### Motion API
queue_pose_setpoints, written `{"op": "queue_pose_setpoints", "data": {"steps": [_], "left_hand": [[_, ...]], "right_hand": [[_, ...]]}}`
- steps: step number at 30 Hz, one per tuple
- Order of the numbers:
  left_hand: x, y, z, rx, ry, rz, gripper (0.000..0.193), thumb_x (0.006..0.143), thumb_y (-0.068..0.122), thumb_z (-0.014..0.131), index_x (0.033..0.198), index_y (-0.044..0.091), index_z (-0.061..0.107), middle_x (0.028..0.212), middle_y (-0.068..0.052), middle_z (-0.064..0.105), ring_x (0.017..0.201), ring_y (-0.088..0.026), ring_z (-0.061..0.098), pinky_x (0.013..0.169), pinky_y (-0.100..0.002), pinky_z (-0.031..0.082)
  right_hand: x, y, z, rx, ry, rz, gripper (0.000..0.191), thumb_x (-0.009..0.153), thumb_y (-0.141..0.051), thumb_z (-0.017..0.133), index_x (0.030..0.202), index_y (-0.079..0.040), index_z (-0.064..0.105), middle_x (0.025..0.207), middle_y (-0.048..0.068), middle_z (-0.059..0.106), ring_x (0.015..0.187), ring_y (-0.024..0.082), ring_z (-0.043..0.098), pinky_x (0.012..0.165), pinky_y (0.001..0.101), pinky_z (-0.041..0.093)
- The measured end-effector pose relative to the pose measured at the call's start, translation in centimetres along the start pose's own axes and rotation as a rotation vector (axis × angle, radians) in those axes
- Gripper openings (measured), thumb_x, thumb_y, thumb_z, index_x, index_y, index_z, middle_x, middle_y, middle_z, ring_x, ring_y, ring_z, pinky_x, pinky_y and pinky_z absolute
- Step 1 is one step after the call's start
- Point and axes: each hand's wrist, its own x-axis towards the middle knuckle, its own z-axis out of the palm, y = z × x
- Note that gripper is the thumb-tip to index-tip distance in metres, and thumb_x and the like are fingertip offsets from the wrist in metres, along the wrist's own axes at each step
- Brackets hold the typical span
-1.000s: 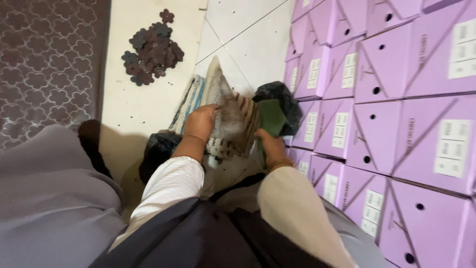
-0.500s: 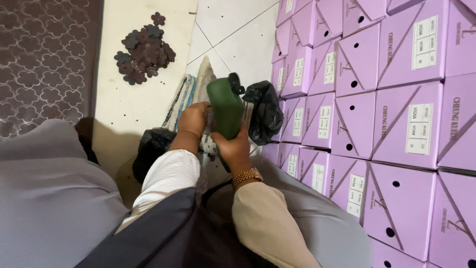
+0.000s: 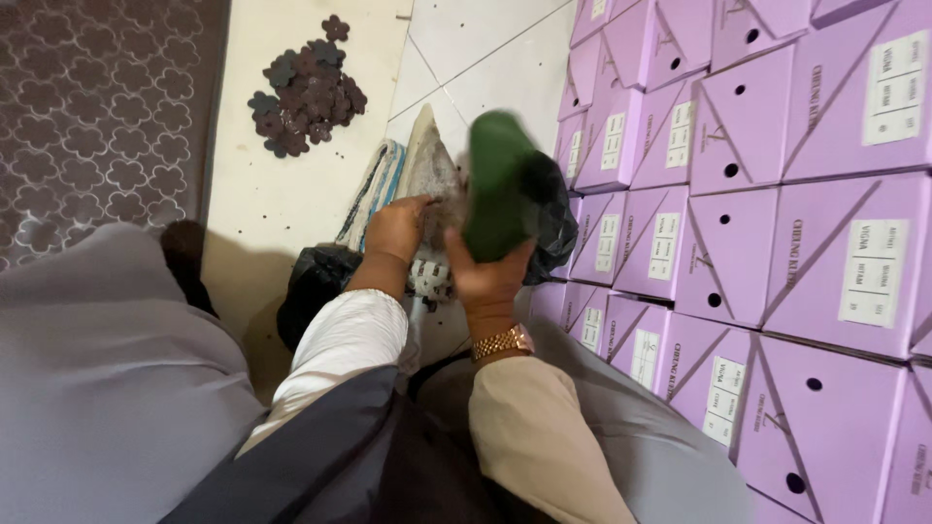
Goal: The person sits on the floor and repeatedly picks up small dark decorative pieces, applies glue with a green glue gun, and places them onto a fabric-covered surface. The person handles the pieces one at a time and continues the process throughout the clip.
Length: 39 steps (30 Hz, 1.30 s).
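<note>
My right hand (image 3: 488, 281) grips a dark green flat piece (image 3: 497, 184), lifted upright and blurred, in front of a black plastic bag (image 3: 549, 215). A gold watch is on that wrist. My left hand (image 3: 393, 231) rests on a pale woven sack (image 3: 419, 173) lying on the floor, its fingers pressed into the sack's grey contents. The sack has a blue-striped edge on its left side. Both arms reach forward from my lap in cream sleeves.
Stacked purple boxes (image 3: 767, 213) fill the right side, close to my right arm. A pile of dark flower-shaped cutouts (image 3: 309, 85) lies on a cream board at the top. A patterned carpet (image 3: 87, 107) is at left. Another black bag (image 3: 316, 286) sits under my left forearm.
My right hand has lifted the green piece out of the sack area and raised it upright. My left hand stayed on the sack.
</note>
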Motion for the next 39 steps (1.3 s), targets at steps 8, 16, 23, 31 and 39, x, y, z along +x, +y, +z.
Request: {"op": "queue_pose_setpoints", "data": {"steps": [8, 16, 23, 31, 39], "left_hand": [[-0.1, -0.1, -0.2, 0.078, -0.093, -0.038, 0.032, 0.092, 0.015, 0.056, 0.115, 0.024, 0.075, 0.1, -0.017, 0.074, 0.089, -0.038, 0.071, 0.079, -0.05, 0.056], [-0.6, 0.2, -0.3, 0.104, -0.089, -0.038, 0.029, 0.096, 0.016, 0.055, 0.115, 0.024, 0.075, 0.1, -0.017, 0.074, 0.089, -0.037, 0.072, 0.076, -0.05, 0.057], [-1.2, -0.6, 0.5, 0.098, -0.049, 0.02, 0.033, 0.091, 0.008, 0.056, 0.115, 0.02, 0.075, 0.105, -0.014, 0.075, 0.091, -0.036, 0.072, 0.079, -0.047, 0.057], [-1.0, -0.9, 0.6, 0.077, -0.01, 0.023, 0.031, 0.093, 0.009, 0.056, 0.113, 0.02, 0.076, 0.103, -0.014, 0.075, 0.09, -0.037, 0.072, 0.079, -0.048, 0.057], [-1.2, -0.3, -0.2, 0.09, -0.083, -0.034, 0.032, 0.093, 0.013, 0.057, 0.116, 0.023, 0.076, 0.102, -0.018, 0.074, 0.09, -0.038, 0.072, 0.078, -0.05, 0.057]], "right_hand": [[-0.2, -2.3, -0.1, -0.133, -0.31, 0.199, 0.066, 0.065, -0.018, 0.085, 0.126, -0.006, 0.063, 0.104, 0.013, 0.075, 0.095, 0.028, 0.074, 0.085, 0.0359, 0.057], [-0.5, -1.2, -0.2, -0.108, -0.347, 0.317, 0.066, 0.065, -0.019, 0.088, 0.125, -0.006, 0.063, 0.105, 0.01, 0.077, 0.095, 0.024, 0.076, 0.085, 0.0346, 0.058], [0.1, -0.4, 0.0, 0.132, -0.138, 0.217, 0.076, 0.074, -0.023, 0.09, 0.134, 0.0, 0.05, 0.121, 0.01, 0.067, 0.107, 0.022, 0.067, 0.096, 0.0331, 0.053], [-0.2, -0.9, -0.1, 0.002, -0.162, 0.039, 0.067, 0.076, -0.02, 0.088, 0.133, -0.001, 0.058, 0.121, 0.016, 0.071, 0.111, 0.031, 0.071, 0.102, 0.0392, 0.055], [-1.0, -2.0, -0.7, -0.297, -0.318, 0.266, 0.077, 0.064, -0.021, 0.086, 0.135, -0.007, 0.061, 0.116, 0.018, 0.072, 0.108, 0.034, 0.071, 0.092, 0.0407, 0.056]]}}
